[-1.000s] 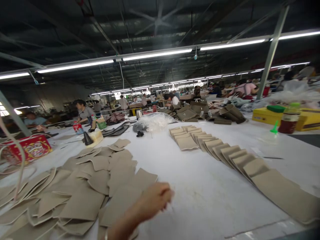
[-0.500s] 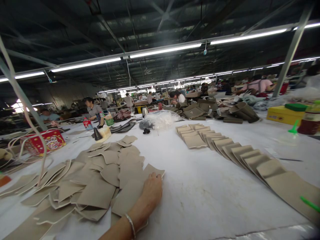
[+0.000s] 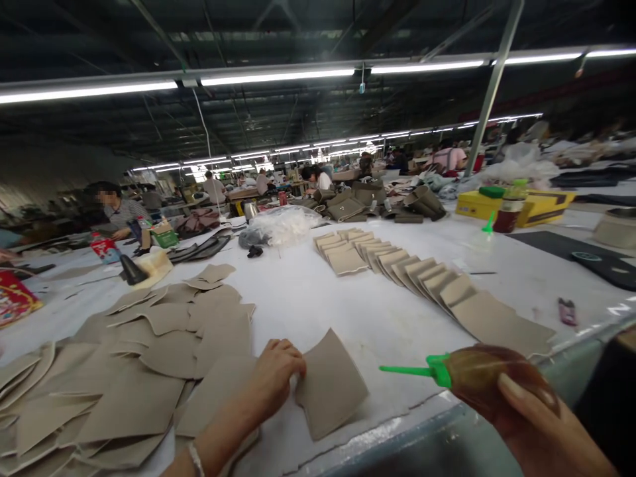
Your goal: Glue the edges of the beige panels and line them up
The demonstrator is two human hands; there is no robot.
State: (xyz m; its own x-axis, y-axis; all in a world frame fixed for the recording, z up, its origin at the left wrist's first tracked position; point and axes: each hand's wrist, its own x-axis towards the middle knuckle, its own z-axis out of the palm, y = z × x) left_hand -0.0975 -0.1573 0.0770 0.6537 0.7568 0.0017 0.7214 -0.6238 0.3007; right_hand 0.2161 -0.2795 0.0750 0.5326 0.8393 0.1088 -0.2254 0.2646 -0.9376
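Observation:
My left hand (image 3: pixel 275 371) is closed on the edge of a beige leather piece (image 3: pixel 330 383) that lies apart from the loose heap of like pieces (image 3: pixel 163 344) on the white table (image 3: pixel 308 291). My right hand (image 3: pixel 541 424), at the lower right, grips a brown squeeze bottle (image 3: pixel 489 377) with a green nozzle (image 3: pixel 407 371). The nozzle points left, level above the table's near edge, close to the right of the piece.
A fanned row of beige pieces (image 3: pixel 422 275) runs across the table's middle right. Farther back are a plastic bag (image 3: pixel 285 225), finished bags (image 3: pixel 348 205), a yellow box (image 3: pixel 511 205), a second bottle (image 3: pixel 509 209) and seated workers (image 3: pixel 116 209).
My left hand has pulled one piece off the heap to the right. My right hand with the bottle has come into view at the lower right. The camera has turned right.

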